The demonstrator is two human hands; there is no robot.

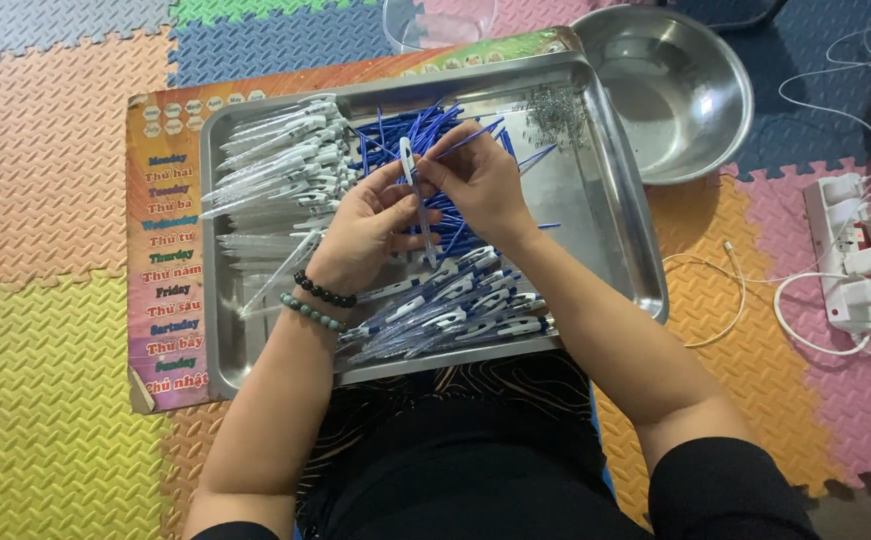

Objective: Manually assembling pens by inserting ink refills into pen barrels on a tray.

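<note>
Two bare hands meet over a steel tray (616,190) set on a printed poster (171,260) on the foam-mat floor (46,150). At the tray's left lies a heap of clear pen barrels (276,165), not yet filled. The left hand (361,235), with two bead bracelets (321,300) at the wrist, closes its fingers around one clear pen barrel (418,205), held upright above the tray's middle. The right hand (481,180) pinches a blue refill (476,135) at the barrel's top. Loose blue refills (406,130) are piled at the far side, and a batch of assembled pens (456,310) lies at the near edge; judging by the piles, much remains. Small springs (556,115) are scattered far right; beyond them sits a steel bowl (671,90).
</note>
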